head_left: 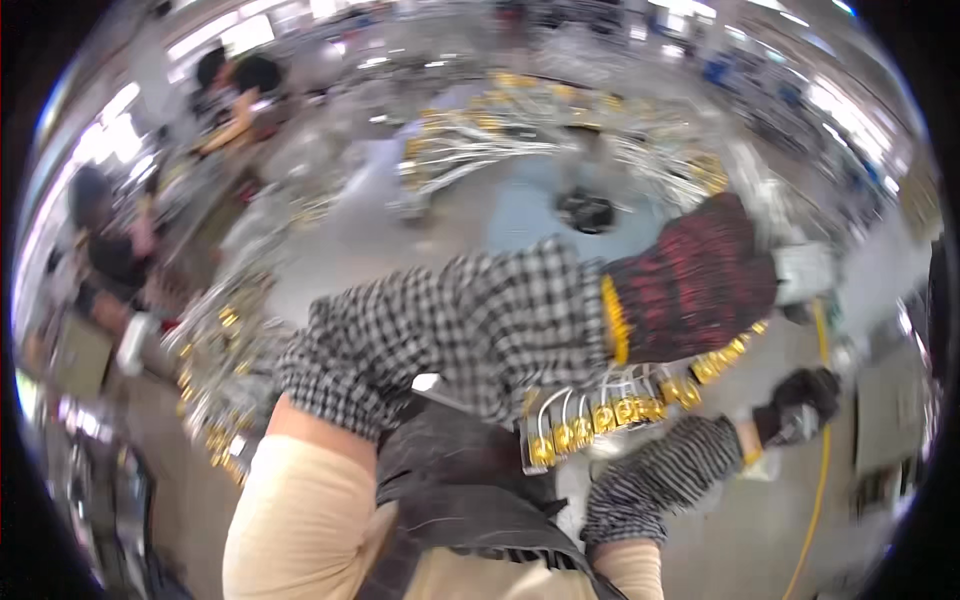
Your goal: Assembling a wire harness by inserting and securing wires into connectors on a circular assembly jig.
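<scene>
My left hand (695,280), in a red and black knit glove with a yellow cuff, reaches across to the right. Motion smears it, and its fingers do not show clearly. Just past it is a pale, box-like thing (805,272); I cannot tell whether the two touch. Lower right, my right hand (800,410) wears a dark glove and looks curled, with something greyish at its palm that I cannot make out. Between my forearms runs a row of brass-coloured parts (625,410) with white wires, set along a narrow rack.
More wired brass-coloured parts (215,400) are heaped at the left, and others (480,130) ring the far side of the table. A round black piece (585,211) sits on a blue surface (520,215). A yellow hose (823,440) hangs at the right. People (235,90) work at the far left.
</scene>
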Demonstrator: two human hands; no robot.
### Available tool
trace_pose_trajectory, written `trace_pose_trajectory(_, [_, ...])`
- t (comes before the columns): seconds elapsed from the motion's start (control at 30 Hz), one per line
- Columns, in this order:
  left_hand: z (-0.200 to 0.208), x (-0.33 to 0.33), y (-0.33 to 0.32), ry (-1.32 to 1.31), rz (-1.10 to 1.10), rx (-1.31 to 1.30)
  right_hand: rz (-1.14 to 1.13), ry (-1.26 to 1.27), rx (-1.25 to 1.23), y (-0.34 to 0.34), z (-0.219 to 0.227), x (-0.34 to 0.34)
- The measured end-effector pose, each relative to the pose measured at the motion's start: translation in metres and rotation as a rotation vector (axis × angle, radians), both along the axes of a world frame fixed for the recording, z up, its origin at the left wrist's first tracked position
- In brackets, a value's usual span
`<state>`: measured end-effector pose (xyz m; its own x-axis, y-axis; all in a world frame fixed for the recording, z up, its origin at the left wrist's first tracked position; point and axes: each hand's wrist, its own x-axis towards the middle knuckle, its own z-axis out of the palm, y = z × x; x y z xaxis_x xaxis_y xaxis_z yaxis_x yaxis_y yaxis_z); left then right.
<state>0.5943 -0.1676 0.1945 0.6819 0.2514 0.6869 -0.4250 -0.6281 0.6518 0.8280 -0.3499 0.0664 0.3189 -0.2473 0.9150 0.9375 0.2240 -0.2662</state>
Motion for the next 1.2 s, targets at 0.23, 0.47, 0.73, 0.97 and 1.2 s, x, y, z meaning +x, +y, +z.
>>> trace_pose_trajectory(0.23, [0.029, -0.129, 0.053, 0.263, 0.021, -0.535, -0.109, 0.181, -0.328, -0.005, -0.01, 0.04])
trace_pose_trajectory(0.47, [0.053, -0.374, -0.046, 0.156, 0.592, -0.605, 0.26, 0.238, -0.292, 0.045, 0.021, -0.049])
trace_pose_trajectory(0.73, [0.011, -0.541, -0.137, -0.109, 1.649, -0.312, 0.604, 0.24, -0.336, 0.088, 0.041, -0.095])
trace_pose_trajectory(0.97, [-0.039, -0.632, -0.136, -0.008, 1.817, -0.251, 0.833, 0.278, -0.365, 0.1, 0.059, -0.089])
trace_pose_trajectory(1.2, [-0.212, -0.687, -0.034, -0.181, 1.847, -0.466, 1.082, 0.344, -0.393, 0.1, 0.065, -0.081])
